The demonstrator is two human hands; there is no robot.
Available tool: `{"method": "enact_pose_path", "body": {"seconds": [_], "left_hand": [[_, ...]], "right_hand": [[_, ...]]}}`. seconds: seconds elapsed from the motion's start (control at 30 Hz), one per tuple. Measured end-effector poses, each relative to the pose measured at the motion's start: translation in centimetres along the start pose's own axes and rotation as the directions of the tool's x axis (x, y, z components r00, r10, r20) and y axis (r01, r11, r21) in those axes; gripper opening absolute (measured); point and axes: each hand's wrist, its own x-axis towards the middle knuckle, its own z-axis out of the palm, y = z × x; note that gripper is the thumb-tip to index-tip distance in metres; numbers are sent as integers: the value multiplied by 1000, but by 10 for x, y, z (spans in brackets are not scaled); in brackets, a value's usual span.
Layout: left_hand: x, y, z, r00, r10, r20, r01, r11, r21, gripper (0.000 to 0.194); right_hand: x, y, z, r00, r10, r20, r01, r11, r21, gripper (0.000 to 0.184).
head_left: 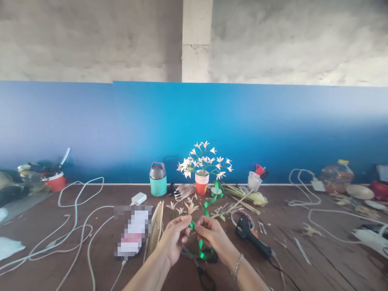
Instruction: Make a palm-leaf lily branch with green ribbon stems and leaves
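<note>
From where I stand, the left grip (175, 237) and right grip (214, 233) both look pinched closed on the ribbon (206, 211), a short strip slanting between them, longer runs beyond and below the nearer right grip, a flower (190, 207) just past the left.

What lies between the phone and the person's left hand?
In the head camera's view, a long, pale, husk-like strip lies between the phone and the left hand.
</note>
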Motion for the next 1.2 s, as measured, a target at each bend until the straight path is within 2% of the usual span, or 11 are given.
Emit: {"method": "enact_pose_path", "body": {"seconds": [0.13,0.23,0.37,0.47,0.6,0.67,0.77,0.93,1.07,1.2], "left_hand": [[-3,4,2,999,-8,31,7,1000,27,19],[-7,8,3,993,-97,74,95,995,30,17],[-12,8,6,960,-253,123,252,968,23,15],[-14,8,7,940,-314,135,316,949,3,15],[-16,8,9,932,-333,146,337,942,-3,15],[-17,7,9,938,-311,151,311,950,26,15],[-18,5,11,964,-220,146,202,971,128,17],[-18,1,14,994,-50,93,18,947,321,23],[-18,-2,17,994,106,36,-110,870,481,26],[-16,-6,15,974,225,-3,-170,743,647,19]], "right_hand": [[-3,-3,-1,999,-32,16,31,998,54,28],[-7,-6,0,993,-103,51,91,974,206,19],[-8,-5,-1,989,-52,137,-4,925,381,17],[-8,-4,-3,993,-36,113,-14,907,420,14],[-9,-4,-6,996,-44,71,10,903,429,12],[-8,-3,-6,995,-66,73,28,905,425,11],[-8,-2,-5,992,-99,74,62,918,393,13],[-6,0,-5,996,-66,58,43,941,335,20],[-4,3,-1,999,-35,18,26,932,361,24],[-1,3,5,998,-51,-28,57,916,397,29]]}}
